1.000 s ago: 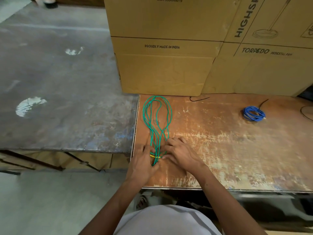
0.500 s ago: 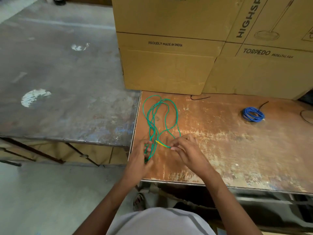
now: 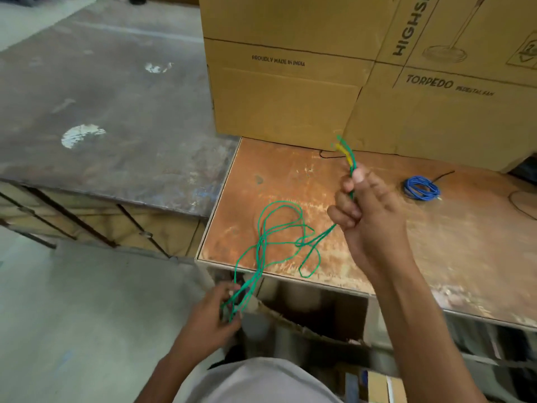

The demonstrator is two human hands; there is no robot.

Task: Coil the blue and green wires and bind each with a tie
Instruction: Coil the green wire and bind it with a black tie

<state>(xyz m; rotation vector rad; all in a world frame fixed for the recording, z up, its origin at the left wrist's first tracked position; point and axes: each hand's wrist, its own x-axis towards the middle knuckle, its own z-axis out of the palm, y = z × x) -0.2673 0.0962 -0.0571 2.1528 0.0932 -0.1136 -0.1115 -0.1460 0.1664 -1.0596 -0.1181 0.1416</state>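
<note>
Right hand [image 3: 374, 216] is up above the table, fingers curled tight around the green wire [image 3: 279, 228], thumb pressed on top. Two ends poke out above the fist, one green, one a yellow piece [image 3: 344, 152] lying right alongside it; whether that is the tie or bare wire end, I cannot tell, it is blurred. Below the fist the strands run down and to the left.

Left hand [image 3: 215, 312] is low, off the near edge of the table, fingers closed round the other end of the bundle, several green strands gathered in its grasp. Between the two hands the wire hangs in loose, tangled loops, crossing one another, partly lying on the orange-brown tabletop [image 3: 436, 242] near its front left corner, one loop drooping toward the front edge.

Over to the right, well apart from both hands, the blue wire [image 3: 421, 189] sits on the same tabletop as a small flat coil; a thin black strand [image 3: 441, 175] runs out from behind it.

Behind it all, big cardboard boxes [image 3: 290, 82] stand along the back of the table, printed "PROUDLY MADE IN INDIA" and "TORPEDO". To the left, a grey, stained bench surface [image 3: 101, 112] butts up beside the table.
</note>
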